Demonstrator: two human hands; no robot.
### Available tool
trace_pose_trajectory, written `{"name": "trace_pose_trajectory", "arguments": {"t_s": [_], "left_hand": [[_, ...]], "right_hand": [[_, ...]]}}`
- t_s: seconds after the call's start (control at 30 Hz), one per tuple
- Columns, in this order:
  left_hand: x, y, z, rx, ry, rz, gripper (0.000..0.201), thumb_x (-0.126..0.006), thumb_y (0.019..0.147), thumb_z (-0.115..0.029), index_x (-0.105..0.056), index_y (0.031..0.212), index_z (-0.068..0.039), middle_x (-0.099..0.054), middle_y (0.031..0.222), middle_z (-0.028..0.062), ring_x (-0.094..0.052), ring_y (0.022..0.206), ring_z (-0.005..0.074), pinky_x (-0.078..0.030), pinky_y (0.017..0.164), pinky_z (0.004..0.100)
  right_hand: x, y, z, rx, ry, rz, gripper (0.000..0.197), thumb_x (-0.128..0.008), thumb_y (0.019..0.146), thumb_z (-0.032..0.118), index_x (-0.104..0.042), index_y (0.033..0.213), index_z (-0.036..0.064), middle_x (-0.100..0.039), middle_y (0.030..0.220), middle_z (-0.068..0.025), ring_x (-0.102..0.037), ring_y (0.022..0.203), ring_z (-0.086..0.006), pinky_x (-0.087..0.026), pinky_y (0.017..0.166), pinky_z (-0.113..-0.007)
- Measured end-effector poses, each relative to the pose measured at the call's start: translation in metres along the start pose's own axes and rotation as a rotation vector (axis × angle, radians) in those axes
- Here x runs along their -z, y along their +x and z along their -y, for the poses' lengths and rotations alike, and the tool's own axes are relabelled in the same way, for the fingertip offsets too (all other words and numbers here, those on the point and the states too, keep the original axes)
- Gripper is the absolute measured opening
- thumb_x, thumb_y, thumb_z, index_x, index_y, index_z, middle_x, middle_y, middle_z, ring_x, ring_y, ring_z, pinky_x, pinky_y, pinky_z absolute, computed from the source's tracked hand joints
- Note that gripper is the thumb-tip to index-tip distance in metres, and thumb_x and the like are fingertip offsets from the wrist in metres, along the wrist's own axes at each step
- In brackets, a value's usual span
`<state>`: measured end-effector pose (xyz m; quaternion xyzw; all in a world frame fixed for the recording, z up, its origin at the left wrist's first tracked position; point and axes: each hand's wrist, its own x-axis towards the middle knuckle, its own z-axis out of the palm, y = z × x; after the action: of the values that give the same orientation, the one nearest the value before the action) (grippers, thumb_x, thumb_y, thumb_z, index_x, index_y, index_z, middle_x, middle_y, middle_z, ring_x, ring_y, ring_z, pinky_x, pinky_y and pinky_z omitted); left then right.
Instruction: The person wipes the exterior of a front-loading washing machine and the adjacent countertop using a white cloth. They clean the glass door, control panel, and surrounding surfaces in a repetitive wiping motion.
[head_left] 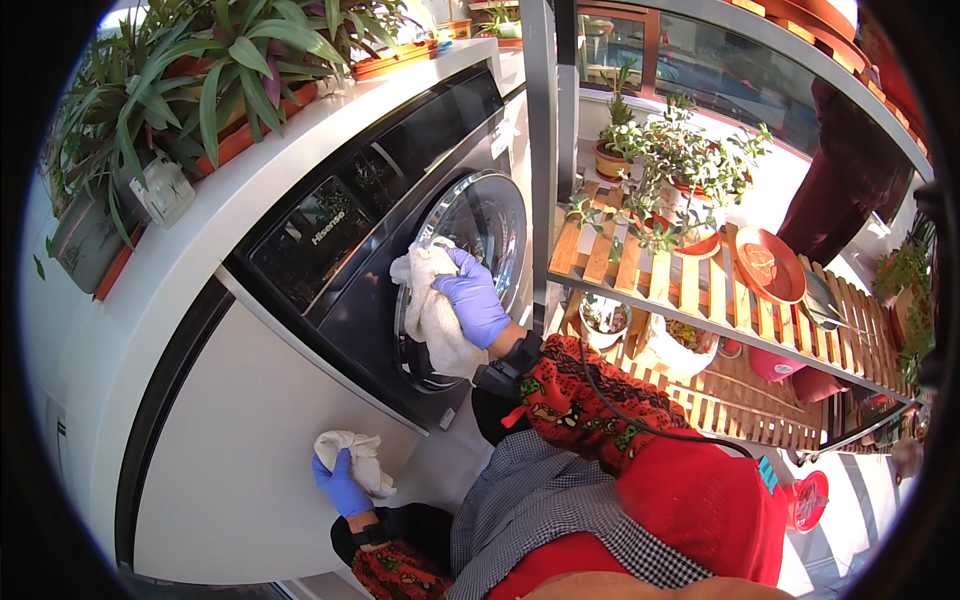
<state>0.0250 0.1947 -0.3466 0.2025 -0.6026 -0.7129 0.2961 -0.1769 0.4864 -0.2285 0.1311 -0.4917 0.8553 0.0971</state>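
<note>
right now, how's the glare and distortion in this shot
Head view: sunlight bleaches the wall behind the shelf plants; head view: reflections show on the washer door; head view: the white counter bows, and the corners go black.

The glass door (495,215) of the front-loading machine (365,290) is partly covered by the right hand (474,303) and its white cloth (437,322). The left sleeve (392,576) is cut off by the lower edge. The orange planter (218,152) is partly hidden by long leaves (210,105), which are cropped above. The print on the pale label (502,140) is too small to be read
</note>
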Motion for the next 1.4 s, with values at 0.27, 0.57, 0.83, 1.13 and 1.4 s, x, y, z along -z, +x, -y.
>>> {"name": "trace_pose_trajectory", "arguments": {"t_s": [0.27, 0.57, 0.83, 1.13, 1.4], "left_hand": [[-0.002, -0.003, -0.004, -0.033, -0.027, 0.033, 0.024, -0.068, 0.091, -0.009, -0.062, 0.113, -0.001, -0.066, 0.104, 0.0061, -0.062, 0.091, 0.0144, -0.052, 0.084, 0.0301], [-0.001, -0.006, -0.007, -0.026, -0.035, 0.037, 0.022, -0.069, 0.093, -0.011, -0.063, 0.112, -0.001, -0.066, 0.104, 0.0061, -0.063, 0.092, 0.0148, -0.052, 0.084, 0.0312], [-0.007, -0.005, -0.008, -0.003, 0.028, 0.004, 0.022, -0.067, 0.093, -0.010, -0.063, 0.113, -0.001, -0.066, 0.106, 0.0061, -0.063, 0.094, 0.0152, -0.052, 0.085, 0.0317], [-0.006, -0.004, -0.003, 0.004, 0.021, 0.012, 0.023, -0.067, 0.092, -0.009, -0.063, 0.113, -0.001, -0.067, 0.107, 0.0067, -0.063, 0.095, 0.0151, -0.052, 0.086, 0.0310], [-0.015, -0.003, -0.003, 0.015, 0.030, 0.050, 0.020, -0.067, 0.093, -0.007, -0.063, 0.111, -0.001, -0.067, 0.106, 0.0057, -0.063, 0.093, 0.0146, -0.052, 0.085, 0.0303]], "right_hand": [[0.021, -0.006, -0.017, 0.006, 0.092, -0.106, 0.052, -0.057, 0.088, -0.012, -0.052, 0.138, -0.0012, -0.067, 0.119, -0.0109, -0.067, 0.099, -0.0193, -0.057, 0.087, -0.032], [0.013, 0.068, 0.031, 0.297, 0.099, -0.215, 0.045, -0.058, 0.091, -0.006, -0.053, 0.135, -0.0030, -0.068, 0.117, -0.0111, -0.066, 0.103, -0.0187, -0.054, 0.091, -0.030], [-0.007, 0.046, -0.007, 0.855, -1.115, 0.063, 0.038, -0.070, 0.077, 0.005, -0.069, 0.115, 0.0105, -0.067, 0.105, -0.0111, -0.058, 0.102, -0.0325, -0.044, 0.094, -0.042], [0.002, 0.087, 0.032, 0.491, -0.717, -0.089, 0.028, -0.063, 0.088, 0.003, -0.065, 0.116, 0.0012, -0.065, 0.106, -0.0137, -0.060, 0.109, -0.0288, -0.047, 0.096, -0.037], [-0.005, -0.022, -0.070, 0.775, -1.124, 0.370, 0.039, -0.076, 0.071, 0.010, -0.070, 0.110, 0.0123, -0.061, 0.112, -0.0069, -0.060, 0.095, -0.0302, -0.053, 0.081, -0.039]]}}
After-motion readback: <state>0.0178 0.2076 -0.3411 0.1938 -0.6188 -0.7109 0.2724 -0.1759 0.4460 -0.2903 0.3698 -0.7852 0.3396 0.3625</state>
